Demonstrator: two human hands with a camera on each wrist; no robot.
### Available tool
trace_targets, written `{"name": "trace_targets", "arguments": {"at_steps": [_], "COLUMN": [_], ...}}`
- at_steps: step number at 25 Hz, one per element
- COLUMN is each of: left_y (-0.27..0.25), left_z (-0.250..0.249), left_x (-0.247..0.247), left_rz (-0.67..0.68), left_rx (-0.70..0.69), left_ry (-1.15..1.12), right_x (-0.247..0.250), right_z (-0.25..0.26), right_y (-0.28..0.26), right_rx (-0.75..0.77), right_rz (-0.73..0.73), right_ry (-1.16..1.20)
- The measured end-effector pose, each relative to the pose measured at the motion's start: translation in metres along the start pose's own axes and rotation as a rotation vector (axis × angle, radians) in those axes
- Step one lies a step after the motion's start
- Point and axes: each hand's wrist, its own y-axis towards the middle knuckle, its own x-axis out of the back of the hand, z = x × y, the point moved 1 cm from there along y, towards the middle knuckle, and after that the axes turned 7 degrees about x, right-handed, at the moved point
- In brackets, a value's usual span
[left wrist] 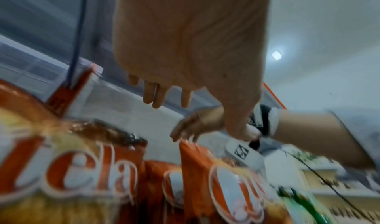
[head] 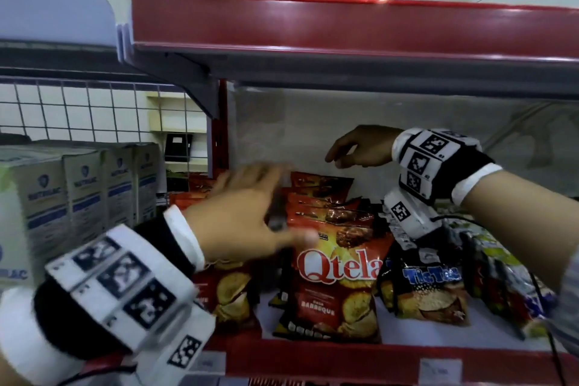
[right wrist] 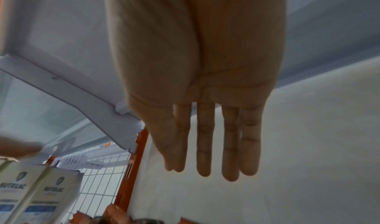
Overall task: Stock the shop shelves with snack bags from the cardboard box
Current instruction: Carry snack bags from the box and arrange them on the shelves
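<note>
Both hands are spread and empty: left hand [head: 244, 213], right hand [head: 360, 147] above the red snack bags [head: 335, 276]; straighten the row gently toward the shelf [head: 313, 357] front edge.

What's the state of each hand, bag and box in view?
Left hand: empty, fingers extended, over the red bags.
Right hand: empty, fingers straight, above the back of the row.
Red Qtela barbeque snack bags: sealed, upright, lined front to back.
Dark Tic Tac snack bag: sealed, upright, beside the Qtela row.
White Nutrilac cartons: closed, standing side by side.
</note>
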Motion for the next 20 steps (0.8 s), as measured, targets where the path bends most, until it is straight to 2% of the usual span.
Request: {"name": "trace_targets", "arguments": {"at_steps": [3,4,7,9,12,13,18,20], "left_y": [0.021,0.028,0.034,0.034,0.037,0.04,0.059,0.065], "left_z": [0.048,0.066,0.106,0.127,0.137,0.135,0.13,0.135], "left_x": [0.046,0.055,0.041,0.016,-0.013,-0.018,-0.024,-0.024], "left_rz": [-0.195,-0.219,-0.142,-0.062,0.244,0.279,0.267,0.192], "left_rx": [0.29,0.383,0.577,0.617,0.683,0.684,0.638,0.682], "left_ry": [-0.187,-0.21,-0.294,-0.512,-0.907,-1.015,-1.149,-1.108], "right_x": [0.011,0.011,0.003,-0.006,-0.02,-0.025,-0.041,-0.043], "right_z": [0.023,0.031,0.05,0.06,0.067,0.068,0.064,0.06], "right_y": [0.019,0.027,0.052,0.066,0.078,0.081,0.089,0.092], "right_rx": [0.058,0.071,0.084,0.085,0.093,0.094,0.058,0.039], "right_rz": [0.001,0.004,0.057,0.117,0.209,0.232,0.311,0.313], "right_ry": [-0.024,-0.039,-0.094,-0.127,-0.18,-0.198,-0.236,-0.235]}}
